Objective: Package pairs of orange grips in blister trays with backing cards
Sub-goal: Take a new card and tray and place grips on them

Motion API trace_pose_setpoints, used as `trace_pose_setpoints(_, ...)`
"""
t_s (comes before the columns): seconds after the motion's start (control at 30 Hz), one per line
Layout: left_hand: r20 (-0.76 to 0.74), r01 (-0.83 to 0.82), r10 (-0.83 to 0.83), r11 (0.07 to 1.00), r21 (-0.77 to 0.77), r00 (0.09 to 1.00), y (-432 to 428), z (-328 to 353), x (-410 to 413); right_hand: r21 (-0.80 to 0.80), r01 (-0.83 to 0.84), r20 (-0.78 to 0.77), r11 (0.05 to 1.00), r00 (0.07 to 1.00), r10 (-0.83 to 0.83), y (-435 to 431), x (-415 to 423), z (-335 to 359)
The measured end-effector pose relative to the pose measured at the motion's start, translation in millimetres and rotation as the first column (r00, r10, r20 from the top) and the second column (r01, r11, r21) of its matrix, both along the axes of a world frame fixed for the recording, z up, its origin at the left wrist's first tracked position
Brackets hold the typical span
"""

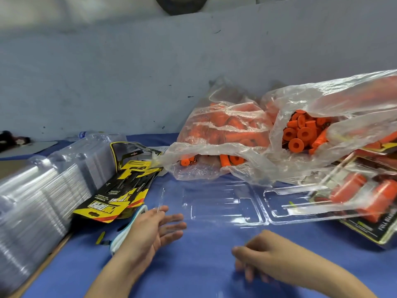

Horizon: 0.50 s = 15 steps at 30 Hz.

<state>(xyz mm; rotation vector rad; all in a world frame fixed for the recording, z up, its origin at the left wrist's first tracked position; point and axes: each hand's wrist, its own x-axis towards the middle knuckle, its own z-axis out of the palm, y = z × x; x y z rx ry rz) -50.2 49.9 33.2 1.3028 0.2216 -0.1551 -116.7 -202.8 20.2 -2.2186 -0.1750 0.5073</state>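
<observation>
An opened clear blister tray (223,203) lies flat on the blue cloth in the middle. My left hand (150,229) is at its left edge with the fingers straight and spread; they look blurred, as if under clear plastic. My right hand (264,254) hovers low at the near side of the tray with its fingers curled down; motion blur hides whether they pinch any plastic. Loose orange grips (300,130) fill two clear plastic bags (225,125) behind the tray. Yellow-and-black backing cards (120,194) lie fanned to the left.
A long stack of empty clear blister trays (43,190) lies along the left edge of the table. Finished packs with orange grips (361,194) pile up at the right. A grey wall (129,72) closes off the back of the bench.
</observation>
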Motion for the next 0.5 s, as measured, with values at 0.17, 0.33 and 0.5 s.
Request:
trace_pose_setpoints(0.17, 0.123, -0.058, -0.022, 0.793, 0.606, 0.992, 4, -7, -3, 0.292, -0.132, 0.256, 0.947, 0.965, 0.056, 28, -9, 30)
trace_pose_setpoints(0.33, 0.521, -0.532, 0.113, 0.200, 0.822, 0.846, 57, -3, 0, 0.168, 0.115, 0.719, 0.979, 0.665, -0.202, 34, 15, 30)
trace_pose_setpoints(0.5, 0.246, -0.250, 0.104, 0.021, 0.968, 0.964, 96, -14, 10, -0.071, 0.278, 0.779, 0.958, 0.615, -0.121, 30, 35, 13)
